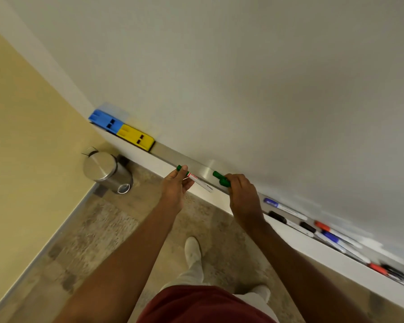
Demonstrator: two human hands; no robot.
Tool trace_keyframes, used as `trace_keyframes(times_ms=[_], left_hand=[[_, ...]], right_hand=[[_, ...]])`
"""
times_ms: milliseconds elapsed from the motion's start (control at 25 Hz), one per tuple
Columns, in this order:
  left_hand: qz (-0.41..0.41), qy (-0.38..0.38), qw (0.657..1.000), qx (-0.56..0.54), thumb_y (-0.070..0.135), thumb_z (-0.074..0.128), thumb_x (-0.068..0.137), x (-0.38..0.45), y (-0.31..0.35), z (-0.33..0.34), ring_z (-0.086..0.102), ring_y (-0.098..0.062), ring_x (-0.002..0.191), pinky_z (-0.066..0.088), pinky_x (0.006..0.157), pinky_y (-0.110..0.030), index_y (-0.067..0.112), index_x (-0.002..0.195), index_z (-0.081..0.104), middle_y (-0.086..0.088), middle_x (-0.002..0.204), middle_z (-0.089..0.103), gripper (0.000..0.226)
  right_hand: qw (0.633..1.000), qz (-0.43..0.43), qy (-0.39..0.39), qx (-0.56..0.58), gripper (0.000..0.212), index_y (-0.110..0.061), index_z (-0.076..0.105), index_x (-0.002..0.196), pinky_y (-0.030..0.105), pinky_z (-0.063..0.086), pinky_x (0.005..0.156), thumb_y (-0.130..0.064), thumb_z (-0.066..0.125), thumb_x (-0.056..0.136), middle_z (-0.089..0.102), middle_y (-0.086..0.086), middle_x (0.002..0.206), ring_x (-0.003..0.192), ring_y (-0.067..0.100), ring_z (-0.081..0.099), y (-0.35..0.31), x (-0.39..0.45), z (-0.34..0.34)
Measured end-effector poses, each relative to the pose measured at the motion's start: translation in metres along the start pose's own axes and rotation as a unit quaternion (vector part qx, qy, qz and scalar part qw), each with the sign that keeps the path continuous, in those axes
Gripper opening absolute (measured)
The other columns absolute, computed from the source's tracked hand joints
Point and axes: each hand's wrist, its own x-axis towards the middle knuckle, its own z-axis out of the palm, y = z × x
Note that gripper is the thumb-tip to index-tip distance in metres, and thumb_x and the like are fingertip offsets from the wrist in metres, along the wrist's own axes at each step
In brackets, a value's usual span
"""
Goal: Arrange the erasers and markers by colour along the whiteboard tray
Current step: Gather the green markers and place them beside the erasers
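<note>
A long brushed-metal whiteboard tray runs under the white board, above a mottled beige floor with a steel pedal bin; a blue eraser and yellow eraser sit touching at the tray's left end. The left hand pinches a green-capped white marker over the tray's front edge; the right hand grips green markers, their count hidden by the fingers; blue, black and red markers lie blurred toward the right end.

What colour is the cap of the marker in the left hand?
Green, on the marker in the left hand; head view.

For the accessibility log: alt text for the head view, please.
A person's left hand and right hand each hold green markers over a whiteboard tray. A blue eraser and yellow eraser sit at its left end; mixed markers lie right.
</note>
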Motion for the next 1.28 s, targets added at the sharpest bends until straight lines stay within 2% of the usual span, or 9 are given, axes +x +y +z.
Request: trace_keyframes(times_ms=[120,280,440,640,760,880,1000,1080,1280], left_hand=[[0.004,0.023,1.000,-0.013,0.016,0.062,0.098,0.026,0.028,-0.022,0.069,-0.025,0.098,0.060,0.090,-0.035,0.002,0.115,0.064,-0.013,0.107,0.067,0.023],[0.005,0.078,0.997,0.022,0.011,0.062,0.098,0.058,0.057,-0.036,0.067,-0.030,0.102,0.055,0.099,-0.043,-0.007,0.122,0.059,-0.019,0.110,0.065,0.030],[0.013,0.108,0.992,0.062,0.007,0.065,0.095,0.080,0.071,-0.037,0.070,-0.038,0.104,0.059,0.093,-0.044,-0.005,0.116,0.058,-0.026,0.115,0.066,0.025],[0.013,0.138,0.985,0.102,0.010,0.070,0.092,0.102,0.071,-0.038,0.074,-0.036,0.090,0.063,0.082,-0.047,0.000,0.113,0.057,-0.027,0.109,0.069,0.027],[0.011,0.156,0.974,0.164,0.017,0.075,0.088,0.111,0.073,-0.039,0.072,-0.044,0.093,0.060,0.085,-0.055,0.001,0.115,0.056,-0.030,0.109,0.070,0.037],[0.016,0.158,0.971,0.179,0.017,0.075,0.088,0.116,0.078,-0.039,0.071,-0.047,0.094,0.060,0.083,-0.057,0.004,0.112,0.055,-0.030,0.108,0.070,0.034],[0.022,0.150,0.977,0.151,0.010,0.068,0.092,0.113,0.079,-0.041,0.074,-0.040,0.083,0.062,0.062,-0.043,0.012,0.106,0.050,-0.027,0.105,0.070,0.023],[0.034,0.145,0.978,0.144,0.004,0.063,0.094,0.112,0.077,-0.041,0.073,-0.036,0.080,0.059,0.055,-0.038,0.013,0.107,0.049,-0.024,0.106,0.068,0.021],[0.073,0.146,0.957,0.238,0.005,0.061,0.095,0.107,0.074,-0.038,0.073,-0.035,0.087,0.064,0.070,-0.049,0.008,0.114,0.057,-0.019,0.110,0.068,0.019]], right_hand=[[1.000,-0.020,-0.015,-0.014,0.034,-0.014,0.055,0.129,0.038,0.058,0.084,-0.027,0.055,0.098,0.064,0.008,0.118,0.100,0.023,0.063,-0.033,0.037,0.038],[0.998,-0.016,-0.047,-0.042,0.037,-0.010,0.059,0.128,0.040,0.058,0.079,-0.013,0.069,0.093,0.066,0.011,0.113,0.094,0.026,0.064,-0.061,0.074,0.074],[0.997,-0.008,-0.071,-0.042,0.036,-0.010,0.057,0.132,0.036,0.060,0.083,-0.017,0.064,0.098,0.065,0.011,0.117,0.099,0.024,0.066,-0.073,0.100,0.095],[0.995,-0.002,-0.090,-0.037,0.033,-0.010,0.056,0.131,0.038,0.059,0.088,-0.017,0.060,0.099,0.065,0.010,0.121,0.108,0.025,0.065,-0.083,0.129,0.114],[0.994,0.021,-0.108,-0.023,0.026,-0.013,0.057,0.125,0.039,0.057,0.086,-0.024,0.057,0.102,0.067,0.007,0.118,0.109,0.024,0.064,-0.089,0.145,0.126],[0.995,0.014,-0.100,-0.026,0.032,-0.012,0.058,0.124,0.036,0.059,0.086,-0.033,0.061,0.100,0.068,0.006,0.117,0.107,0.021,0.065,-0.095,0.149,0.135],[0.996,-0.006,-0.083,-0.022,0.041,-0.007,0.057,0.132,0.033,0.058,0.092,-0.020,0.067,0.094,0.067,0.011,0.124,0.114,0.023,0.065,-0.095,0.142,0.138],[0.996,-0.002,-0.090,-0.013,0.047,-0.005,0.053,0.139,0.034,0.054,0.102,-0.012,0.066,0.094,0.062,0.014,0.134,0.123,0.025,0.061,-0.094,0.138,0.140],[0.996,-0.032,-0.062,-0.052,0.043,-0.002,0.055,0.136,0.039,0.057,0.100,-0.010,0.057,0.095,0.060,0.018,0.135,0.125,0.030,0.060,-0.092,0.128,0.142]])
